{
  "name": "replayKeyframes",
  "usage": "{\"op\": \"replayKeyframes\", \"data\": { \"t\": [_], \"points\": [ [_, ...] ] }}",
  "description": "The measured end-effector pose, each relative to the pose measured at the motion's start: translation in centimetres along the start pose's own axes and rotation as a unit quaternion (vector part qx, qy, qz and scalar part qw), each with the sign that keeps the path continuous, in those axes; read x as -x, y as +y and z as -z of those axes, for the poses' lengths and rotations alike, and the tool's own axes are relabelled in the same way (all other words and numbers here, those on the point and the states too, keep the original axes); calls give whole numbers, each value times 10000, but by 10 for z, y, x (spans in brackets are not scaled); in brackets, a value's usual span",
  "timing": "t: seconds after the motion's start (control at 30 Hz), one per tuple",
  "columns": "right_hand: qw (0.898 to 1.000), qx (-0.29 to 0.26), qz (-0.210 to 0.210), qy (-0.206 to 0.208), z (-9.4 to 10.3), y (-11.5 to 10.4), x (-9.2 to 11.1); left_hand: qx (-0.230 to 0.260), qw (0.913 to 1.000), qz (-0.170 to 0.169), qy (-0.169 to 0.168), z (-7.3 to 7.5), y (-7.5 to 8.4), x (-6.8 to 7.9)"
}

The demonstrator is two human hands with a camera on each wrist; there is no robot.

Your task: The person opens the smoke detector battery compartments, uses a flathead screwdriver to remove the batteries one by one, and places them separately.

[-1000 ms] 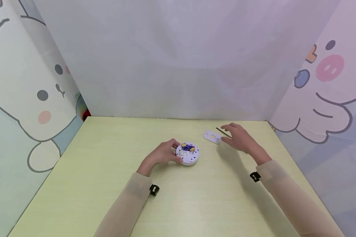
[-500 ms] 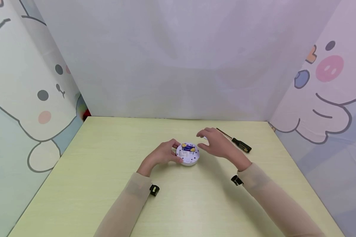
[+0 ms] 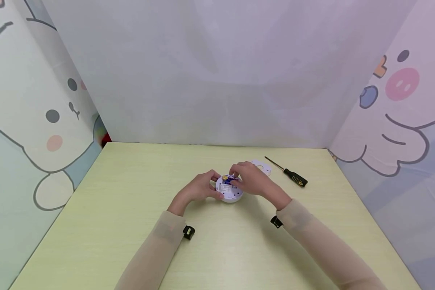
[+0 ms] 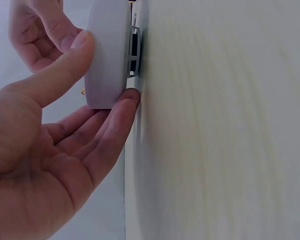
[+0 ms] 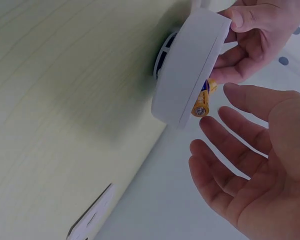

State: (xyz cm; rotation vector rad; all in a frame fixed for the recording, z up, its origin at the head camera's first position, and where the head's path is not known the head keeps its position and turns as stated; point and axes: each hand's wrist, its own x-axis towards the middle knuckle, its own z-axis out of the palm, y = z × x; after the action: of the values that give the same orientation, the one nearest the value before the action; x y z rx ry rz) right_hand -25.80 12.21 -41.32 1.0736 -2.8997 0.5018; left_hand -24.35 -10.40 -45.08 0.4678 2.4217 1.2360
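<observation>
A round white smoke detector (image 3: 229,196) lies with its vented side toward the table and its back facing up. My left hand (image 3: 199,187) grips its left rim, thumb on the near side and fingers round the far side. Blue and yellow batteries (image 3: 226,180) rest on the detector's back. Over them, from the right, reaches my right hand (image 3: 253,179), thumb and fingers parted. In the right wrist view its fingertips are right by the end of an orange-tipped battery (image 5: 201,106). The right hand partly covers the batteries in the head view.
Behind the right hand, a white mounting plate (image 3: 264,166) with a round hole lies on the pale wood table (image 3: 130,237), partly covered by that hand. To its right is a screwdriver (image 3: 293,176) with a black handle. Cloth walls (image 3: 217,80) stand at the back and sides.
My right hand has moved left from near the screwdriver, past the mounting plate, to the batteries on the detector. The screwdriver handle has come into sight. My left hand has kept its grip.
</observation>
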Motion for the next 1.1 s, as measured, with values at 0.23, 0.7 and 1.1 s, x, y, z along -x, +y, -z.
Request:
{"op": "replayKeyframes", "data": {
  "t": [0.23,0.7,1.1],
  "points": [
    [10000,26,52,-3,-7,-3,-4,34,10000,-22,-22,1,1,1],
    [9994,161,-20,-301,-6,-5,-7,-11,10000,-17,-11,1,1,2],
    [9968,447,-148,-640,7,-4,-3,38,10000,36,-22,1,0,0]
  ]
}}
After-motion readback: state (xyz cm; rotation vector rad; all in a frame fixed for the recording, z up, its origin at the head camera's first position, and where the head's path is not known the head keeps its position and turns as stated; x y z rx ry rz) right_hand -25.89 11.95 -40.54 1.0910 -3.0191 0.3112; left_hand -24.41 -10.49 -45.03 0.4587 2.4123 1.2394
